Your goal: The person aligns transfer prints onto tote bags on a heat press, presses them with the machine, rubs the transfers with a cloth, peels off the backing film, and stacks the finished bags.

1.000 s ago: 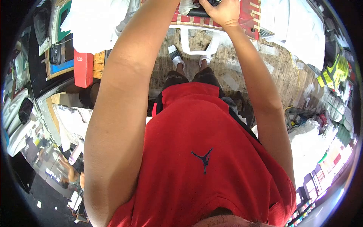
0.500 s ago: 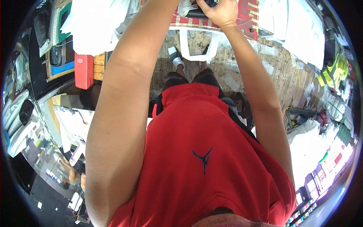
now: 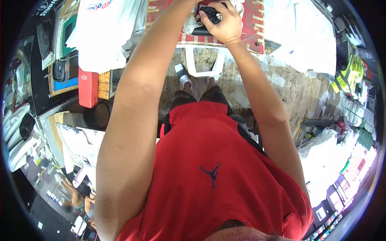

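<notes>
Fingers [image 3: 231, 9] of the bare right hand [image 3: 227, 25] are curled over a crumpled, soft-looking black bundle [image 3: 210, 14], gripping it from the right, with the thumb along its near side. The bundle is dark and rumpled, its folds hard to separate, and a small whitish piece [image 3: 219, 17] shows close to the palm; what that piece is cannot be told. The bundle sits above a red tabletop [image 3: 251, 28] edged with short tan strips, near the top of the view.

Just beside the bundle, on the left, is a wrinkled off-white sheet of thin material [image 3: 189, 25], partly hidden behind the left forearm [image 3: 165, 28]. Nearer the body, a flat, smooth black item [image 3: 201, 31] shows below the bundle; the right hand covers part of it, so its full shape is unclear. Whether it touches the bundle cannot be told.

The left forearm runs out of the top edge, so the left hand is cut off and its hold cannot be told. The far side of the tabletop is cut off too. A white, squared loop [image 3: 204, 74] hangs at the near edge, over the worn wooden floor [image 3: 249, 90].
</notes>
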`<state>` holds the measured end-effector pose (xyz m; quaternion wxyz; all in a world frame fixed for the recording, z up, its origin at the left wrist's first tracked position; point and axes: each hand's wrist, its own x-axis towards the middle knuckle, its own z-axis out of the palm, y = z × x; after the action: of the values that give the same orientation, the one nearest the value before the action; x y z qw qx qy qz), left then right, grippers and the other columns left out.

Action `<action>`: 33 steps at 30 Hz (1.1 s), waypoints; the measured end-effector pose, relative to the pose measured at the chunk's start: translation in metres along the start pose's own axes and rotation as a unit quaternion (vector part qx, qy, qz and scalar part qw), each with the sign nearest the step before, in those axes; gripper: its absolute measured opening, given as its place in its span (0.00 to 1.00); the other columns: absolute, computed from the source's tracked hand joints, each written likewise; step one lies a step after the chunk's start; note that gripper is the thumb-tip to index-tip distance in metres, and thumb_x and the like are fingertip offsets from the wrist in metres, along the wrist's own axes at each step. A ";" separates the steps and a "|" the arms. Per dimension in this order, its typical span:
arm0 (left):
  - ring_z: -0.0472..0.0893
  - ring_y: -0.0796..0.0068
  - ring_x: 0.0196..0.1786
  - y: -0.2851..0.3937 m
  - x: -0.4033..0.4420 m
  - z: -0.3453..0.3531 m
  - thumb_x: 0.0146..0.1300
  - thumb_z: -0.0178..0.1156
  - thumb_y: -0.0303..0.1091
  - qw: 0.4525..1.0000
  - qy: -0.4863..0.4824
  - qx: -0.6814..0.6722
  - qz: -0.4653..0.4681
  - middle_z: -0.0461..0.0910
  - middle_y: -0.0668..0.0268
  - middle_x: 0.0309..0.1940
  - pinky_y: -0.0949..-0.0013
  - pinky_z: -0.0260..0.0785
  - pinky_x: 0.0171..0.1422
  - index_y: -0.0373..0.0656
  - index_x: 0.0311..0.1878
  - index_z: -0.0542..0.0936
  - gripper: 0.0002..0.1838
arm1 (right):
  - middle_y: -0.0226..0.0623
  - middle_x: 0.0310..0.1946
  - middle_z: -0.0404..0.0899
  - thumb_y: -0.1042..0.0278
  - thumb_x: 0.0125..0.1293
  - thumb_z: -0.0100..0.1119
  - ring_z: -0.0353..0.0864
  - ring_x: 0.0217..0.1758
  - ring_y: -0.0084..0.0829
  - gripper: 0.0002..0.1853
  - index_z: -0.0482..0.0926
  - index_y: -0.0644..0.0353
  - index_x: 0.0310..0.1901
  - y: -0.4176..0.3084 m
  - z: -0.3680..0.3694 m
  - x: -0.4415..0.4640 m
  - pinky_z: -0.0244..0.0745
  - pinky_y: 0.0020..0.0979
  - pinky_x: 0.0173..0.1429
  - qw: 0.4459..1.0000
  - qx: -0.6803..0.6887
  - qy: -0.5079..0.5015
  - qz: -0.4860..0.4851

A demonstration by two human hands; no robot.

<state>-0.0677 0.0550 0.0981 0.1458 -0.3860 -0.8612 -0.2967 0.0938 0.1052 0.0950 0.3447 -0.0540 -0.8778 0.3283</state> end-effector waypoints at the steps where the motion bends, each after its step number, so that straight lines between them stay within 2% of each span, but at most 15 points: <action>1: 0.75 0.40 0.65 -0.001 -0.001 0.001 0.71 0.57 0.52 1.000 0.003 0.000 0.002 0.80 0.42 0.56 0.49 0.65 0.71 0.40 0.68 0.72 0.31 | 0.35 0.38 0.83 0.49 0.52 0.74 0.86 0.35 0.42 0.15 0.86 0.49 0.35 0.027 0.020 -0.007 0.83 0.40 0.40 0.998 -0.042 0.042 -0.008; 13: 0.74 0.41 0.65 0.007 0.002 -0.008 0.71 0.56 0.52 0.999 -0.031 -0.011 -0.026 0.79 0.44 0.57 0.49 0.65 0.71 0.42 0.69 0.72 0.30 | 0.35 0.38 0.82 0.48 0.51 0.74 0.86 0.35 0.43 0.16 0.87 0.48 0.35 0.032 0.023 -0.007 0.83 0.41 0.39 0.997 -0.058 0.039 -0.013; 16: 0.75 0.41 0.64 -0.002 0.001 0.004 0.71 0.56 0.52 1.000 0.012 0.007 0.003 0.79 0.44 0.57 0.49 0.65 0.70 0.42 0.69 0.72 0.30 | 0.35 0.37 0.82 0.47 0.52 0.74 0.86 0.36 0.42 0.16 0.87 0.48 0.36 0.032 0.023 -0.007 0.83 0.41 0.40 0.998 -0.061 0.034 -0.005; 19: 0.75 0.40 0.64 -0.001 0.001 0.003 0.71 0.56 0.53 1.000 0.009 0.006 0.002 0.79 0.44 0.58 0.49 0.65 0.70 0.41 0.69 0.72 0.31 | 0.36 0.38 0.82 0.47 0.56 0.72 0.86 0.37 0.43 0.16 0.87 0.49 0.36 0.033 0.022 -0.008 0.83 0.42 0.41 0.998 -0.048 0.031 -0.004; 24: 0.74 0.41 0.65 0.002 0.001 -0.001 0.71 0.56 0.53 1.000 -0.014 -0.003 -0.014 0.79 0.44 0.58 0.50 0.65 0.71 0.41 0.68 0.72 0.31 | 0.39 0.40 0.82 0.51 0.68 0.62 0.85 0.40 0.46 0.14 0.87 0.52 0.38 0.034 0.023 -0.008 0.81 0.44 0.43 0.999 -0.023 0.033 -0.001; 30: 0.74 0.42 0.65 0.000 0.000 0.005 0.71 0.56 0.53 1.000 0.006 0.005 -0.004 0.79 0.45 0.58 0.50 0.65 0.72 0.41 0.68 0.72 0.30 | 0.39 0.41 0.82 0.54 0.71 0.58 0.84 0.41 0.47 0.13 0.86 0.53 0.39 0.034 0.023 -0.008 0.79 0.45 0.43 0.999 -0.028 0.031 0.001; 31: 0.74 0.42 0.65 0.000 0.001 0.005 0.71 0.56 0.53 1.000 0.006 0.004 -0.003 0.79 0.45 0.58 0.50 0.65 0.72 0.41 0.68 0.72 0.30 | 0.45 0.44 0.83 0.57 0.73 0.57 0.84 0.43 0.50 0.14 0.86 0.58 0.43 0.034 0.021 -0.009 0.79 0.43 0.47 1.000 -0.021 0.012 0.004; 33: 0.74 0.42 0.66 0.002 0.001 0.000 0.71 0.56 0.53 1.000 -0.014 0.002 -0.016 0.79 0.45 0.58 0.50 0.64 0.72 0.41 0.68 0.72 0.31 | 0.44 0.44 0.83 0.57 0.73 0.57 0.84 0.43 0.50 0.14 0.86 0.58 0.43 0.031 0.019 -0.008 0.79 0.43 0.47 1.000 -0.025 0.013 0.006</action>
<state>-0.0667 0.0566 0.0991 0.1301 -0.3757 -0.8700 -0.2916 0.0838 0.1164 0.0606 0.3526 -0.0728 -0.8808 0.3074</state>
